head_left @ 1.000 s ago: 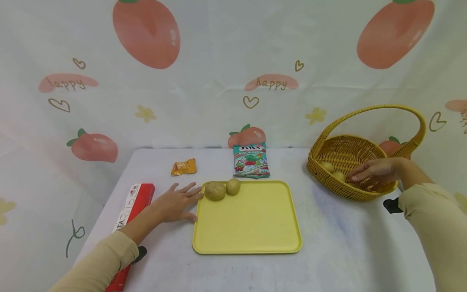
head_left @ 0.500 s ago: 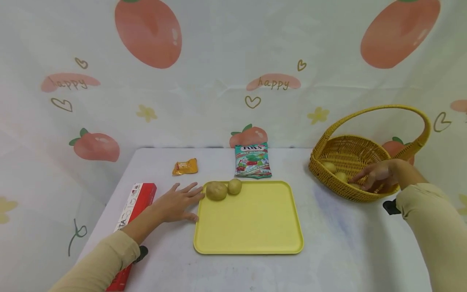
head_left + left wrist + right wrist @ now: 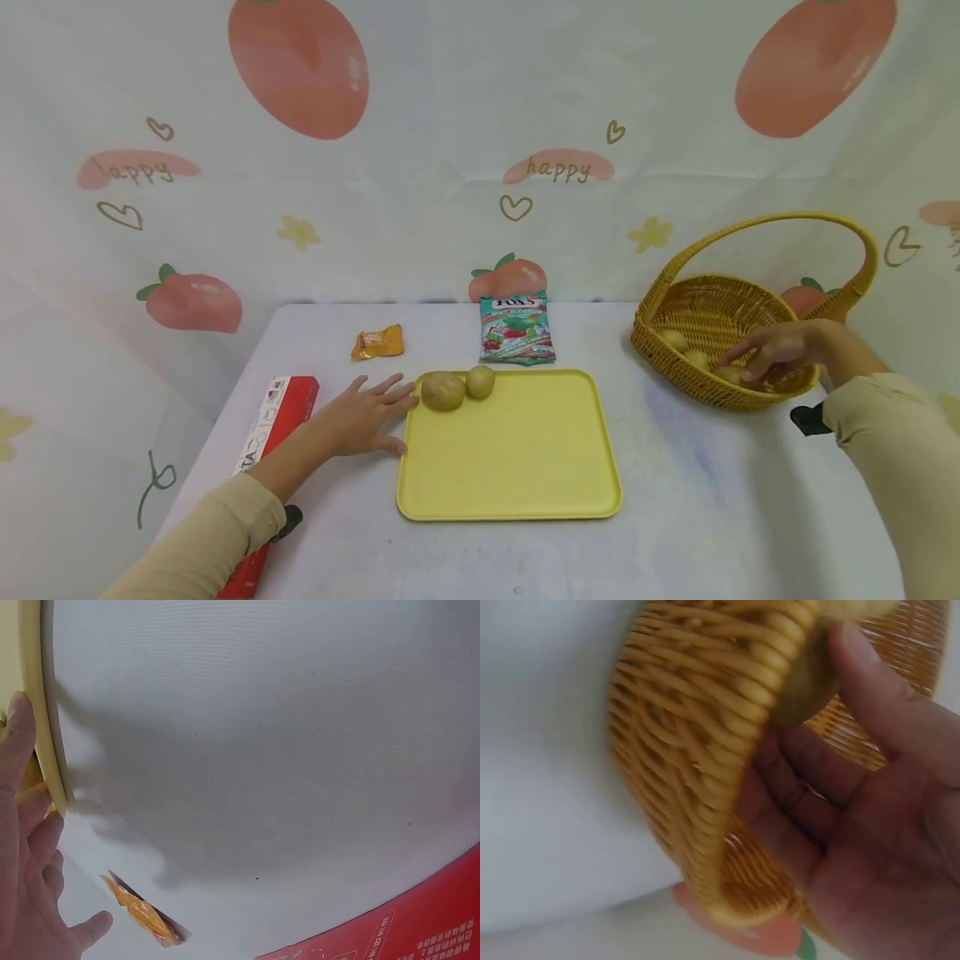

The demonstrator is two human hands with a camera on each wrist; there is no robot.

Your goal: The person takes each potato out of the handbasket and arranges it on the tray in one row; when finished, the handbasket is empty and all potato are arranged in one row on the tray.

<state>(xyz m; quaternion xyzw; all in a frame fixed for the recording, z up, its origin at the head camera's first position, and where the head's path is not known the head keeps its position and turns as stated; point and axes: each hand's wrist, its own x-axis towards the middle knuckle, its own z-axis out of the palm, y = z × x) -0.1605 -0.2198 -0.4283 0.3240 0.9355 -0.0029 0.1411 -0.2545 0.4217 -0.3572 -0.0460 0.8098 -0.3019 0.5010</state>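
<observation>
My right hand (image 3: 776,350) is inside the yellow wicker basket (image 3: 720,400) at the right. Its fingers and thumb curl round a small potato (image 3: 731,374). In the right wrist view the thumb of that hand (image 3: 855,825) presses on the potato (image 3: 802,686) just behind the basket rim (image 3: 697,750). Two more potatoes (image 3: 673,339) lie deeper in the basket. My left hand (image 3: 360,412) rests flat on the table, fingers spread, touching the left edge of the yellow tray (image 3: 510,467). Two potatoes (image 3: 442,391) sit in the tray's far left corner.
A red box (image 3: 273,421) lies left of my left arm. An orange packet (image 3: 378,342) and a green candy bag (image 3: 516,329) lie behind the tray. The white table ends at a patterned backdrop. The left wrist view shows the tray rim (image 3: 45,727), the orange packet (image 3: 142,915) and the red box (image 3: 420,930).
My right hand has sunk lower into the basket and its fingers have curled onto a potato. The left hand and the tray have not moved.
</observation>
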